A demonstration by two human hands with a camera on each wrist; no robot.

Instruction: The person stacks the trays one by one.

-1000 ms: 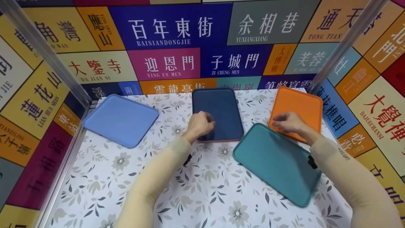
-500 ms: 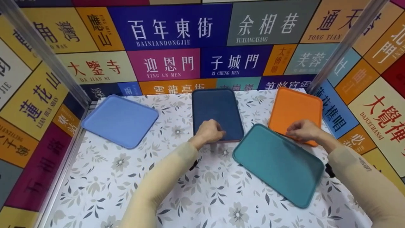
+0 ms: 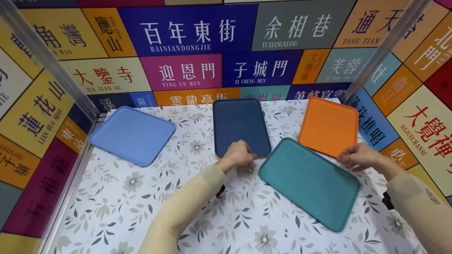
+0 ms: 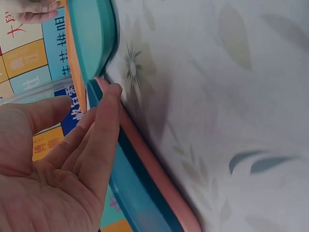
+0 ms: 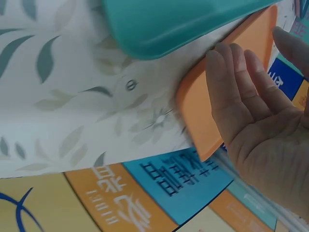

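Observation:
A navy tray (image 3: 240, 121) lies at the back middle of the table. Directly beneath it a salmon-pink tray (image 4: 157, 176) shows along one edge in the left wrist view. My left hand (image 3: 237, 154) is at the navy tray's near edge, fingers loosely bent and holding nothing; whether they touch the rim I cannot tell. An orange tray (image 3: 328, 123) is at the back right. Close to its near right corner hovers my right hand (image 3: 362, 157), fingers relaxed, nothing held. The larger teal tray (image 3: 310, 183) lies slantwise in front of the orange one.
Over on the left lies a periwinkle-blue tray (image 3: 134, 135), turned at an angle. A white floral cloth (image 3: 208, 225) covers the table. Panels with coloured lettering (image 3: 187, 30) stand at the back and sides, with metal posts (image 3: 383, 53) at the corners.
Both hands have drawn nearer and to the right, the left from over the navy tray to its near edge, the right off the orange tray's middle. The trays stay put.

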